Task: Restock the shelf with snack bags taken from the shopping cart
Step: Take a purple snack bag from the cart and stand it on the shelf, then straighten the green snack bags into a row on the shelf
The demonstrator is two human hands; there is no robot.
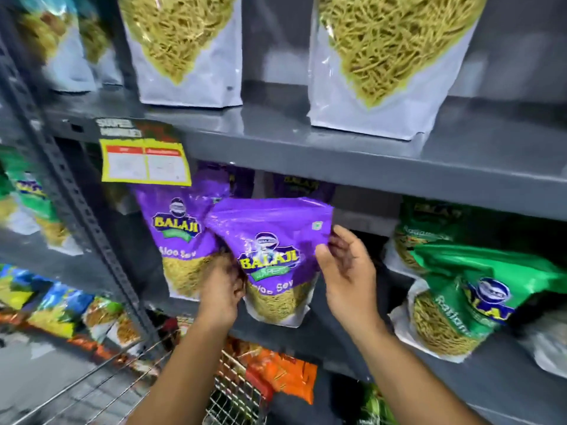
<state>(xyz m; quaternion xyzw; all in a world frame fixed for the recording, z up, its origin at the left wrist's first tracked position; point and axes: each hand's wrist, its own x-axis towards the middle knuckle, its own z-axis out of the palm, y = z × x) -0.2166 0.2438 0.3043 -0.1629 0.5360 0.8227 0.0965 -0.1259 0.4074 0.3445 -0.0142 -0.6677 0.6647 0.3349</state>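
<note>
Shopping cart (233,394): wire basket below both forearms, orange bags inside.
Left hand (221,289): curled on purple snack bag (270,259), lower left edge.
Right hand (348,271): fingers pinching its right edge.
Handling: probably light, crinkly, slippery; contents fragile, so grip the edges.
Position: bag upright on middle shelf (491,375).
Obstacles: identical purple bag (171,228) touching leftward; green bag (460,302) rightward, apart.

Both forearms are bare up to the picture's lower edge; no sleeve shows. The left hand (221,294) and the right hand (349,271) carry no glove, ring, watch or bracelet that can be seen.
</note>
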